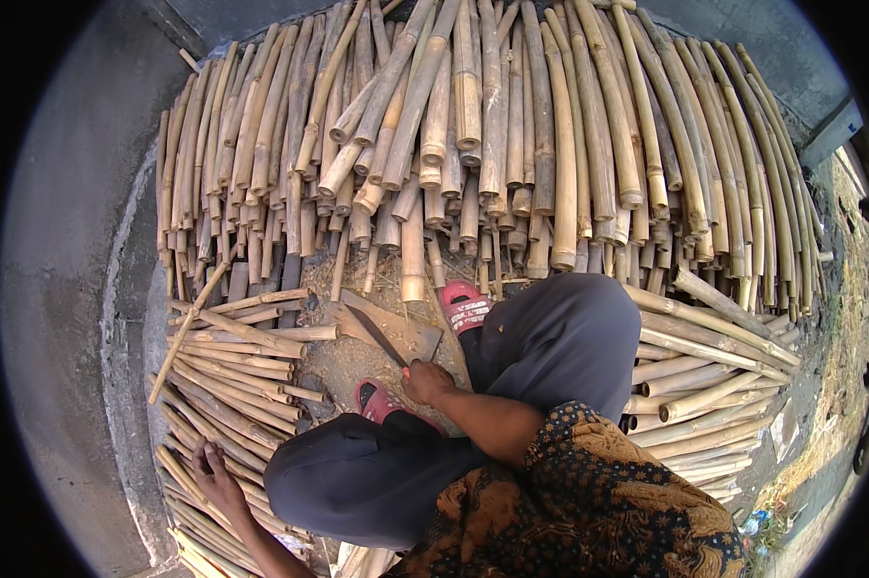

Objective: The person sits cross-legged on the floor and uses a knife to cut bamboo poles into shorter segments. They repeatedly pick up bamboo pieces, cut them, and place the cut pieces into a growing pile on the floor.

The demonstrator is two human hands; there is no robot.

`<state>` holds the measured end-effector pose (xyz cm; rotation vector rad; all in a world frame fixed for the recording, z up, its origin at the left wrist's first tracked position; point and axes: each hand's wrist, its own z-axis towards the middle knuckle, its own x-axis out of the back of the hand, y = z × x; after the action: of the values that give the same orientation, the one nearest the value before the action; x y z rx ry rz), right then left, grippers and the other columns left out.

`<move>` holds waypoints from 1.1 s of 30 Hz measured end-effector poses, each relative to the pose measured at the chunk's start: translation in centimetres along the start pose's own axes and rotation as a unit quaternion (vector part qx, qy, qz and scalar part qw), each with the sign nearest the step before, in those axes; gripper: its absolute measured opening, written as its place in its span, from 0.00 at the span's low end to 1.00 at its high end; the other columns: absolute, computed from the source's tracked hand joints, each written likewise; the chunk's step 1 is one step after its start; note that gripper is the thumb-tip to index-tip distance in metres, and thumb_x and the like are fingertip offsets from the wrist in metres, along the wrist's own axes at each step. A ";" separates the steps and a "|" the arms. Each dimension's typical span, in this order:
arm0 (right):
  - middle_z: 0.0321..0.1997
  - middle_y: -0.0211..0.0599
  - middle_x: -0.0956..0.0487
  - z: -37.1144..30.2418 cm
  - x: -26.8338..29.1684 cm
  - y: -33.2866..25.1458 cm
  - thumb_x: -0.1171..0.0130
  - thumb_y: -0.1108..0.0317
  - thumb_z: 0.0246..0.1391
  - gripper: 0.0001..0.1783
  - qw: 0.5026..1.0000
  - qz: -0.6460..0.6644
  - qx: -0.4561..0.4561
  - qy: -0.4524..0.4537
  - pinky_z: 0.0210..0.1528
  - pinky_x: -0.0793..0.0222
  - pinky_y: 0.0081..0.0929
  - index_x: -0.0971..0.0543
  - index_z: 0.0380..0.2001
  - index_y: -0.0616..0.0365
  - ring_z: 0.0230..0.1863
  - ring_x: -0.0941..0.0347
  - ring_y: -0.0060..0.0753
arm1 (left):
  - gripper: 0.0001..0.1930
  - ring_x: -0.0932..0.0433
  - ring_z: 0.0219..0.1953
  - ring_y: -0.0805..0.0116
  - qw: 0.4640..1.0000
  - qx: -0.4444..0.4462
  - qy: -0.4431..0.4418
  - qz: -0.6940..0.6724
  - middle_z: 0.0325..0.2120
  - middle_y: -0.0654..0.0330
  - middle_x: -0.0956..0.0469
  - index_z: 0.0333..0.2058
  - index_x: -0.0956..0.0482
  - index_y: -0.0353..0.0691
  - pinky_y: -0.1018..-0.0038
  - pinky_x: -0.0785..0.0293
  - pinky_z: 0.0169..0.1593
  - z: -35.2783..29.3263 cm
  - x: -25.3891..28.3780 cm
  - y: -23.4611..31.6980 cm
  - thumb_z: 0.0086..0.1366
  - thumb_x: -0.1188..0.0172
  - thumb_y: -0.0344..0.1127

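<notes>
In my right hand [427, 382] is the handle of a large knife [376, 335], its long dark blade pointing forward and left. The blade passes over a flat wooden board [411, 334] on the ground between my feet. My left hand [219, 482] is out to the left, over the pile of cut bamboo poles [237, 371]. Its fingers are apart and slightly bent, and nothing shows in them. Nearest to that hand lies a pale bamboo pole [179, 472]; whether they touch I cannot tell.
A tall stack of long bamboo poles [559, 135] fills the far side, cut ends facing me. More bamboo poles [709, 395] lie at my right. One thin bamboo stick [192, 323] leans across the left pile. A grey wall [68, 289] stands at far left. Shavings cover the ground.
</notes>
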<state>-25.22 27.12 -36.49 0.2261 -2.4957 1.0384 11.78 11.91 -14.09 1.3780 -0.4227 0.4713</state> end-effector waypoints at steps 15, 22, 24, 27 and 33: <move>0.53 0.59 0.18 0.7 1.0 -0.8 0.50 0.52 0.69 0.25 0.996 0.074 -0.011 -0.045 0.59 0.26 0.50 0.19 0.53 0.63 0.57 0.20 0.57 | 0.16 0.19 0.45 0.51 0.784 -0.467 -0.402 0.073 0.41 0.49 0.20 0.50 0.20 0.37 0.60 0.22 0.51 -8.0 -47.5 28.1 0.67 0.35 0.37; 0.48 0.56 0.16 1.2 -1.5 -0.8 0.50 0.49 0.68 0.25 0.994 0.103 0.009 -0.022 0.55 0.25 0.52 0.19 0.49 0.62 0.53 0.19 0.57 | 0.15 0.21 0.46 0.53 0.704 -0.600 -0.251 0.285 0.40 0.53 0.19 0.45 0.20 0.40 0.60 0.23 0.51 -7.0 -57.7 29.9 0.58 0.36 0.29; 0.49 0.55 0.16 1.3 -1.6 -0.9 0.48 0.48 0.67 0.25 0.994 0.111 -0.004 -0.016 0.55 0.25 0.52 0.19 0.50 0.60 0.53 0.19 0.57 | 0.14 0.22 0.46 0.53 0.703 -0.600 -0.243 0.293 0.39 0.54 0.19 0.44 0.20 0.43 0.60 0.23 0.50 -6.6 -58.9 30.3 0.58 0.36 0.30; 0.49 0.54 0.16 1.3 -1.0 -1.2 0.46 0.46 0.66 0.26 0.993 0.116 -0.008 -0.024 0.55 0.25 0.52 0.19 0.50 0.59 0.53 0.19 0.56 | 0.14 0.22 0.46 0.52 0.683 -0.599 -0.278 0.312 0.37 0.54 0.19 0.44 0.20 0.45 0.59 0.23 0.50 -5.8 -59.3 30.6 0.58 0.36 0.32; 0.49 0.53 0.16 0.9 0.5 -1.5 0.38 0.47 0.58 0.27 0.992 0.124 -0.020 -0.027 0.54 0.24 0.51 0.18 0.49 0.58 0.53 0.19 0.55 | 0.14 0.23 0.44 0.47 0.685 -0.622 -0.273 0.264 0.36 0.48 0.21 0.45 0.22 0.45 0.56 0.23 0.47 -4.8 -58.5 30.9 0.60 0.36 0.33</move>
<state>-25.48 25.41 -35.86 -0.0712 -2.6400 1.0895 -54.08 16.46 -21.17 -0.0346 -1.3580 0.1036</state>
